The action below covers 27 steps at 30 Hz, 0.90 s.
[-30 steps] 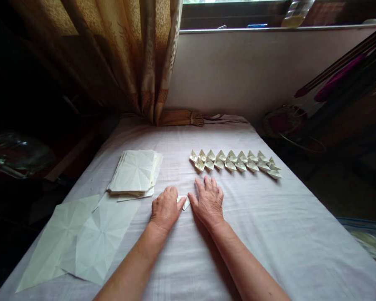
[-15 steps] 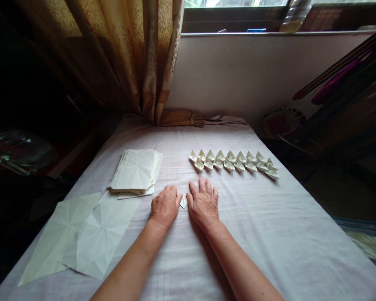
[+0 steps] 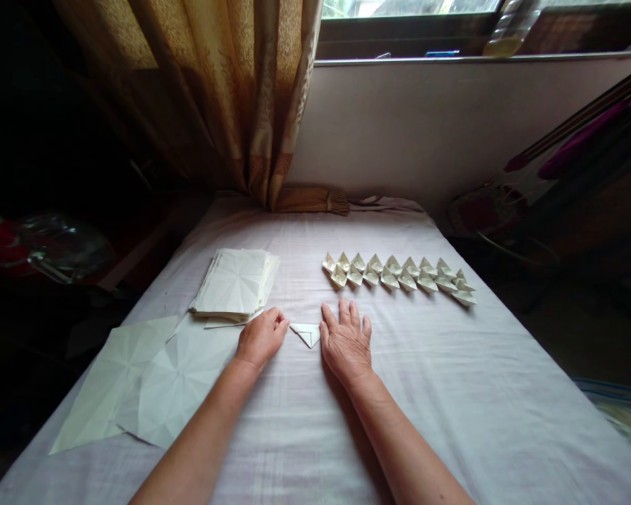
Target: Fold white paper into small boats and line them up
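Observation:
A small white folded piece of paper (image 3: 307,333), roughly triangular with its point toward me, lies flat on the cloth between my hands. My right hand (image 3: 347,345) rests flat with fingers spread, its thumb side over the paper's right end. Just off the paper's left tip is my left hand (image 3: 263,338), fingers curled together with the thumb against them; nothing shows in its grasp. Beyond my right hand stand two rows of small folded paper boats (image 3: 390,272), side by side.
A stack of creased paper sheets (image 3: 234,284) sits behind my left hand. Two loose creased sheets, a yellowish one (image 3: 108,379) and a white one (image 3: 176,382), lie at left on the cloth-covered surface (image 3: 478,400). A gold curtain (image 3: 263,98) hangs at the back.
My left hand has moved left, off the folded paper, uncovering its left half. My right hand stays flat at the paper's right end. The view has shifted slightly.

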Each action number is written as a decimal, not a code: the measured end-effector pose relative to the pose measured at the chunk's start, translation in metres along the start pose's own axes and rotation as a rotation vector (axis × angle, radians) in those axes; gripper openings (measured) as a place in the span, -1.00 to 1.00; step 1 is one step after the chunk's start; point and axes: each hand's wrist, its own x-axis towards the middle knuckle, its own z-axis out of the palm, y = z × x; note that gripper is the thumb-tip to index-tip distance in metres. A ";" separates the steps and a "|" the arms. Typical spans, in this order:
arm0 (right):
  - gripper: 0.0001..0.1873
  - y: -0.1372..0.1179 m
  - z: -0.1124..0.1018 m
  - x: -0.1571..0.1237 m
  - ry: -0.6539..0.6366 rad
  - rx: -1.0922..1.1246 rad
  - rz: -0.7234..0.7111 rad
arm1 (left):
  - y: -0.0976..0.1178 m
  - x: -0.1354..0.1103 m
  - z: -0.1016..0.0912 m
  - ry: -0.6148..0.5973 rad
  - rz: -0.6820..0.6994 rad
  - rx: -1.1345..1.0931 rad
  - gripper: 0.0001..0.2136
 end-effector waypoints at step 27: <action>-0.72 0.037 -0.001 0.007 0.289 0.540 -0.280 | 0.012 -0.001 0.015 0.137 0.158 -0.448 -0.97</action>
